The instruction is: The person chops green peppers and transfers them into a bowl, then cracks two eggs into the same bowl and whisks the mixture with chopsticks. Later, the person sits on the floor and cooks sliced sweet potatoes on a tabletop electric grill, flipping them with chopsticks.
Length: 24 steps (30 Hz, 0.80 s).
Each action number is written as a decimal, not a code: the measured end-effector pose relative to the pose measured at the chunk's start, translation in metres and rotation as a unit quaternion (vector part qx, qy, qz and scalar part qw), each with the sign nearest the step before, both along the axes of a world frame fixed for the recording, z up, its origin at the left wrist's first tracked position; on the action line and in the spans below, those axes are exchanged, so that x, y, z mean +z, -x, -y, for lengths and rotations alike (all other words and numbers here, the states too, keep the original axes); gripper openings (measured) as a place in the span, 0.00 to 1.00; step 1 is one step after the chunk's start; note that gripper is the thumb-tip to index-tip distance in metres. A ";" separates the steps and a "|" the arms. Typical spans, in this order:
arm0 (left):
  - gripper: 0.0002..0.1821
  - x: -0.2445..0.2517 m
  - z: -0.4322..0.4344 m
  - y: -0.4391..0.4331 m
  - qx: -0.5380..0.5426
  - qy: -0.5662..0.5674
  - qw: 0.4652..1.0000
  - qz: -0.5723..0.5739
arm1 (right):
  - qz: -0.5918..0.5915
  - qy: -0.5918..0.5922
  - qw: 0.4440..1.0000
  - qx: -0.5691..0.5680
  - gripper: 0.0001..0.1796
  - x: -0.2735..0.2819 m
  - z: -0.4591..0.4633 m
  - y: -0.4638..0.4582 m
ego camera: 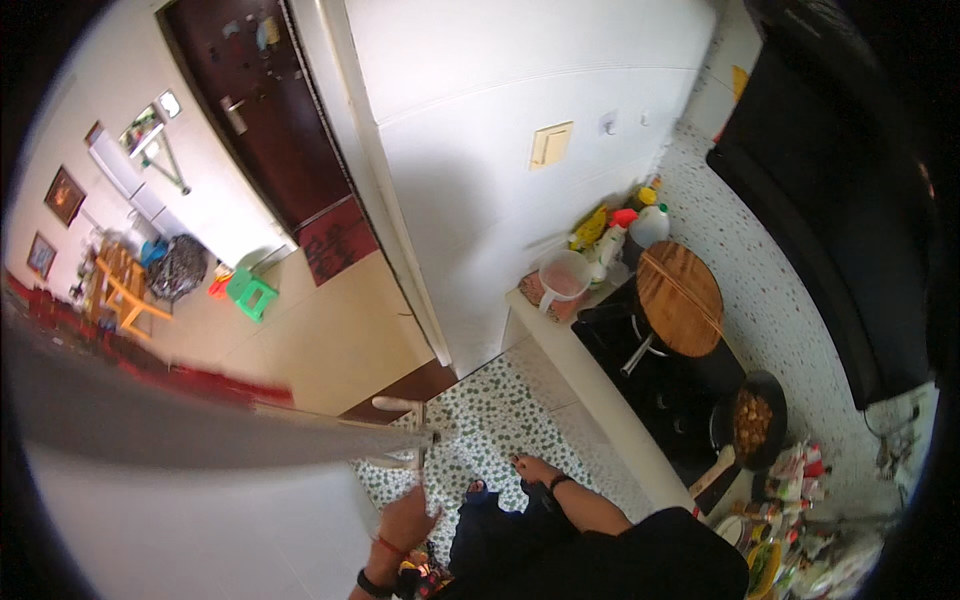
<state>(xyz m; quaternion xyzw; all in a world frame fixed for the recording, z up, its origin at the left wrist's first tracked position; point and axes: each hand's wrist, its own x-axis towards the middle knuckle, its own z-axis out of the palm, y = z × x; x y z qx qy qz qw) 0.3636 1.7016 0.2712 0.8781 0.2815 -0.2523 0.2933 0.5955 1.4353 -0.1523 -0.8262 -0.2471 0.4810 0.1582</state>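
My left hand (406,519) is at the edge of a white door (225,480), just below its lever handle (397,406). Part of its fingers is hidden, so I cannot tell whether it touches the door. My right hand (535,469) hangs over a green-and-white pebble-patterned floor (487,405), fingers loosely bent, with nothing seen in it. To the right, a black gas stove (652,397) carries a pan under a round wooden lid (679,300). Chopsticks lie across that lid. A dark wok (772,397) holds browned, diced food (751,424).
The white counter's edge (600,397) runs along my right side. A plastic strainer or jug (564,276) and several bottles (649,225) crowd its far end. A black range hood (817,187) overhangs the stove. Beyond the doorway are a green stool (251,292) and a dark red door (262,112).
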 end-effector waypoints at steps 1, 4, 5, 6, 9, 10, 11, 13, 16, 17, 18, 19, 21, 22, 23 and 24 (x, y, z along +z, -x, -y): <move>0.39 0.016 0.022 -0.003 -0.038 0.108 0.993 0.013 | 0.019 0.044 0.999 0.019 0.14 0.010 -0.024 -0.016; 0.33 0.035 0.080 -0.028 -0.059 0.210 0.932 0.289 | -0.098 0.038 0.988 0.115 0.27 0.054 -0.085 -0.055; 0.33 0.031 0.090 -0.039 -0.055 0.173 0.920 0.347 | -0.092 0.057 0.990 0.090 0.26 0.068 -0.103 -0.063; 0.32 0.025 0.092 -0.041 -0.055 0.126 0.905 0.403 | -0.107 0.050 0.990 0.071 0.26 0.081 -0.124 -0.072; 0.37 -0.017 0.089 -0.033 0.168 -0.152 0.938 0.263 | -0.076 0.043 0.995 0.055 0.25 0.095 -0.175 -0.069; 0.40 -0.038 0.083 -0.026 0.275 -0.183 0.910 0.250 | -0.052 0.032 0.996 0.060 0.24 0.089 -0.184 -0.066; 0.43 -0.058 0.071 -0.011 0.367 -0.237 0.865 0.246 | -0.085 0.044 0.989 0.111 0.23 0.082 -0.195 -0.060; 0.45 -0.092 0.058 0.030 0.494 -0.262 0.808 0.187 | -0.133 0.074 0.968 0.199 0.20 0.057 -0.222 -0.053; 0.40 -0.122 0.049 0.092 0.573 -0.329 0.741 0.118 | -0.142 0.168 0.913 0.345 0.16 0.007 -0.279 -0.039; 0.37 -0.134 0.038 0.102 0.641 -0.337 0.683 0.087 | -0.143 0.182 0.911 0.340 0.16 -0.008 -0.299 -0.041; 0.30 -0.139 0.033 0.114 0.690 -0.288 0.664 0.018 | -0.136 0.183 0.891 0.393 0.18 -0.022 -0.323 -0.049; 0.24 -0.139 0.025 0.128 0.737 -0.221 0.637 -0.048 | -0.113 0.190 0.869 0.443 0.19 -0.033 -0.352 -0.057; 0.13 -0.141 0.004 0.146 0.754 -0.260 0.599 -0.076 | -0.112 0.175 0.849 0.486 0.19 -0.048 -0.416 -0.070; 0.13 -0.141 -0.006 0.148 0.749 -0.248 0.599 -0.136 | -0.104 0.171 0.855 0.479 0.19 -0.052 -0.449 -0.075; 0.13 -0.140 -0.017 0.150 0.737 -0.244 0.597 -0.202 | -0.069 0.198 0.856 0.473 0.19 -0.053 -0.485 -0.081; 0.13 -0.142 -0.027 0.151 0.736 -0.249 0.598 -0.197 | -0.097 0.170 0.863 0.465 0.16 -0.051 -0.524 -0.088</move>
